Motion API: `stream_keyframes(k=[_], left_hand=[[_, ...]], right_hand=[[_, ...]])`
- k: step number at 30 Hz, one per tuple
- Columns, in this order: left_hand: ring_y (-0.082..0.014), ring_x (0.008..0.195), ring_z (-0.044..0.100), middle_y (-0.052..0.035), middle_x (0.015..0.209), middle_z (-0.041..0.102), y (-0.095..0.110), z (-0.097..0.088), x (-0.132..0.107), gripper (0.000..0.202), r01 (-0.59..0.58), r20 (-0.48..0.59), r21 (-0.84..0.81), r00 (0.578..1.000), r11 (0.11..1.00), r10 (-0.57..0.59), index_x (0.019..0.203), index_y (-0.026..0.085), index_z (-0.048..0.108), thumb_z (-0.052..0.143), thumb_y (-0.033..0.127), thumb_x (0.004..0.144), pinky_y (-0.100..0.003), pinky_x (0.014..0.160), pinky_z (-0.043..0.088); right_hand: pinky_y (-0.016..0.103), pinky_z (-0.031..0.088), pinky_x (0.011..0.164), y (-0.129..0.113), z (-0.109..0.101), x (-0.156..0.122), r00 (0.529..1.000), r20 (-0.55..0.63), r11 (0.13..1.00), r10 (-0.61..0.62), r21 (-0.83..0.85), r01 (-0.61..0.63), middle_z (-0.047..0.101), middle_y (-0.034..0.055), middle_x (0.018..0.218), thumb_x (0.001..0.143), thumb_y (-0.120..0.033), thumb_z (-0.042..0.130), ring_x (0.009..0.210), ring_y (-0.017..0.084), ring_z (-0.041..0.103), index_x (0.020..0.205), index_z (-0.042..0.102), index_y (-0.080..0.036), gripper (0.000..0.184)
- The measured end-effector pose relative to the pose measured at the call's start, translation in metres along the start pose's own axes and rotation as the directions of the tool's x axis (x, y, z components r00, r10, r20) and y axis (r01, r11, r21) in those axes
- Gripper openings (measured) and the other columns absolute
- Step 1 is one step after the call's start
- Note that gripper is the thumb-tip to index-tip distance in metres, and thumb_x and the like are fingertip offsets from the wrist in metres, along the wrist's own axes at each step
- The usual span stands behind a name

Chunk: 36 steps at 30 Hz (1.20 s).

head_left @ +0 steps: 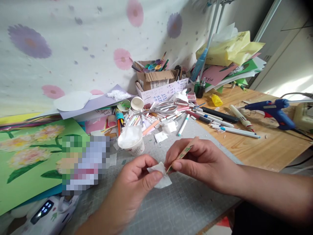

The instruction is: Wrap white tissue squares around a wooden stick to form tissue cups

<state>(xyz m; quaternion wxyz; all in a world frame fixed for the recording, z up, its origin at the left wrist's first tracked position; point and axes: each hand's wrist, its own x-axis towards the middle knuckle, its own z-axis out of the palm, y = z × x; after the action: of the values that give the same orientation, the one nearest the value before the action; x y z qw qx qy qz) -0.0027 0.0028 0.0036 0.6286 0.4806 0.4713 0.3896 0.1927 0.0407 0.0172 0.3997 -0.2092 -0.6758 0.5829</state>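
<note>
1. Head view: in a narrow pinch, the left hand holds white paper near six o'clock.
2. The right hand also pinches narrowly, holding a flat stick angled toward one o'clock, its lower end right at the paper.
3. From the paper, a cup stands at eleven o'clock.

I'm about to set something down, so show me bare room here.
Grey gridded mat: bare between left hand, right hand and its near edge. Pale wooden tabletop: mostly bare between right forearm and the long white-and-blue marker. Crowded: the multicoloured marker heap beyond both hands.
</note>
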Motion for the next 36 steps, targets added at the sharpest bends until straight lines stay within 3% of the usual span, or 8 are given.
stream_keyframes(k=[11, 36], left_hand=[[-0.0118, 0.068, 0.047, 0.0024, 0.069, 0.059, 0.0023, 0.0039, -0.0023, 0.012, 0.055, 0.044, -0.247, 0.998, 0.967, -0.046, 0.075, 0.019, 0.066, 0.071, 0.03, 0.076, -0.024, 0.065, 0.036], [-0.0112, 0.067, 0.047, 0.0027, 0.069, 0.06, 0.0007, 0.0032, -0.0008, 0.012, 0.049, 0.035, -0.268, 0.999, 0.962, -0.041, 0.077, 0.018, 0.068, 0.072, 0.03, 0.076, -0.023, 0.064, 0.036]], right_hand=[[0.024, 0.052, 0.07, -0.0053, -0.0005, 0.0001, 0.996, 0.057, 0.995, -0.062, 0.087, 0.057, 0.061, 0.0027, 0.077, 0.087, -0.008, 0.057, 0.075, 0.011, 0.061, 0.084, 0.062, -0.012, 0.007], [0.025, 0.052, 0.066, -0.0037, -0.0004, -0.0002, 0.997, 0.05, 0.998, -0.054, -0.02, 0.055, 0.061, 0.0043, 0.078, 0.088, -0.022, 0.059, 0.073, 0.012, 0.06, 0.081, 0.061, -0.013, 0.012]])
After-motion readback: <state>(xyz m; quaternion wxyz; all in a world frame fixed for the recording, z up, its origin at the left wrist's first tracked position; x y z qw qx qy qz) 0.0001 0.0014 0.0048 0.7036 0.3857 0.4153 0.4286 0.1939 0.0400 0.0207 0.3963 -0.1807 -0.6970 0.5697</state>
